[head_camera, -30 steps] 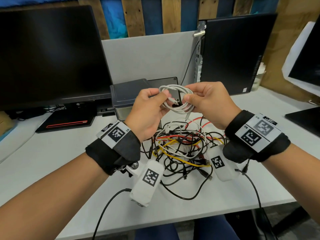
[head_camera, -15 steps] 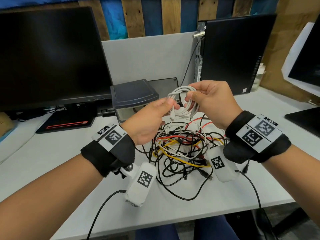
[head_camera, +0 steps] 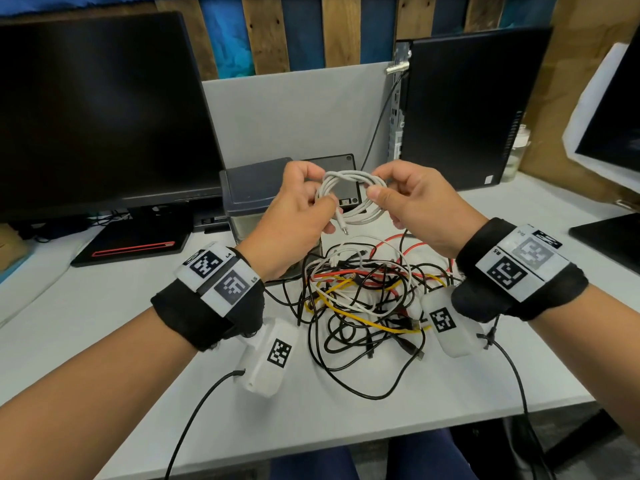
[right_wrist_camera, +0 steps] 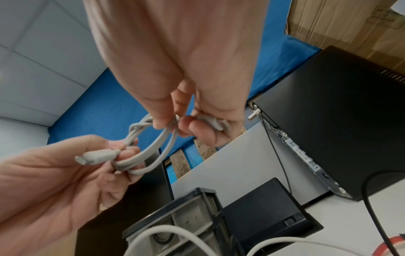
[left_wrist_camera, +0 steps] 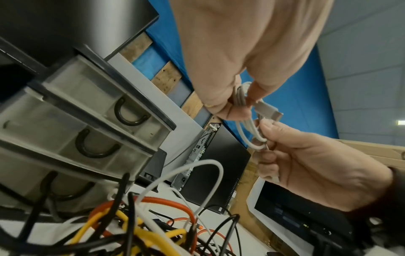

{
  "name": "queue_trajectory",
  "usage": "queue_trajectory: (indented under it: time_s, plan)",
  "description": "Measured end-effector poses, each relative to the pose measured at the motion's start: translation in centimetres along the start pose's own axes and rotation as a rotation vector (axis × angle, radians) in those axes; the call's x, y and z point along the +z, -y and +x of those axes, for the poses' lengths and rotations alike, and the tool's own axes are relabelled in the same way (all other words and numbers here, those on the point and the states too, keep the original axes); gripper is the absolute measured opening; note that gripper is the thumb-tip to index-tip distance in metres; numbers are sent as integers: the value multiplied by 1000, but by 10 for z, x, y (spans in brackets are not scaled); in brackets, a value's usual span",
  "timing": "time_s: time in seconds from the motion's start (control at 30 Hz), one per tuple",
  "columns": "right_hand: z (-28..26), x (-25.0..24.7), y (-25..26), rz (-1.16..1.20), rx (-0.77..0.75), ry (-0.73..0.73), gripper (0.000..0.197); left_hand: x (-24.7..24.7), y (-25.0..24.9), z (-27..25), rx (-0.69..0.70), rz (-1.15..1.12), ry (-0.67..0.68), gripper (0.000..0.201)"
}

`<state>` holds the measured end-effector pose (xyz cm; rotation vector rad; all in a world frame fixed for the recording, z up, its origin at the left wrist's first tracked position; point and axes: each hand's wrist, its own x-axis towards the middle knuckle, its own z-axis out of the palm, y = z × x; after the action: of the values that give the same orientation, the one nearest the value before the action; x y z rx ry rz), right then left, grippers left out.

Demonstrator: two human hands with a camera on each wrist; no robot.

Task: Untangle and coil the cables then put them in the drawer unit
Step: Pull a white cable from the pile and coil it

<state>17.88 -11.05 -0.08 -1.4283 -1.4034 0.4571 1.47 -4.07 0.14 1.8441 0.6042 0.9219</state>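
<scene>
Both hands, left point(head_camera: 298, 206) and right point(head_camera: 412, 202), pinching white coil point(head_camera: 349, 197) between fingers, above tangle point(head_camera: 363, 299). Best to tuck loose plug point(head_camera: 341, 226) through, keep loops pinched, then carry to drawers point(left_wrist_camera: 87, 121).

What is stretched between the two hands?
A coiled white cable, pinched by the left hand and right hand; clearest in the head view.

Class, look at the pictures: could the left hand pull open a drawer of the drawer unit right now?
Probably not yet. The left hand pinches the white cable coil, shared with the right hand. The drawer unit sits close behind it, handles unobstructed; letting go should free it.
</scene>
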Motion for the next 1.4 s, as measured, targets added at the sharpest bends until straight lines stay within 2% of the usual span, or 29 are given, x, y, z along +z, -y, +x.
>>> queue_trajectory:
  time_s: [0.1, 0.17, 0.3, 0.4, 0.5, 0.63, 0.73, 0.8, 0.9, 1.0, 1.1, 1.2, 1.33, 1.4]
  plan:
    - [-1, 1, -1, -19, 64, 3, 14, -3, 2, 2, 56, 33, -27, 31]
    - [0, 1, -2, 8, 104, 5, 16, -4, 2, 0, 95, 3, 4, 30]
    - [0, -9, 1, 152, 192, 83, 4, -11, 3, 0, 98, 60, 68, 25]
    - [1, -19, -2, 276, 250, 80, 23, -20, 6, 1, 92, 215, 114, 24]
    - [-1, -20, -5, 61, 214, 39, 26, -23, 8, 1, 110, 354, 149, 22]
    - [0, -19, -8, -329, 154, -21, 14, -25, 7, 2, 120, 537, 159, 24]
    - [-2, -17, -9, -457, 163, 2, 11, -28, 7, 4, 132, 639, 130, 24]
    - [0, -15, -12, -314, 233, 2, 14, -31, 7, 5, 132, 682, 117, 23]
    - [0, -12, -6, 237, 428, 3, 10, -30, 8, 5, 107, 744, 89, 16]
    - [0, -8, 0, 593, 513, 23, 9, -22, 12, 5, 79, 646, 84, 16]
    - [-1, -3, 3, 726, 480, -26, 6, -11, 14, 4, 49, 447, 100, 22]
    - [-4, 2, -1, 652, 394, -134, 5, -4, 10, 1, 36, 287, 123, 25]
    - [-4, 8, -7, 254, 214, -289, 22, 3, 6, -1, 43, 139, 118, 27]
    - [-3, 10, -5, 202, 168, -326, 24, 5, 4, -1, 37, 89, 109, 27]
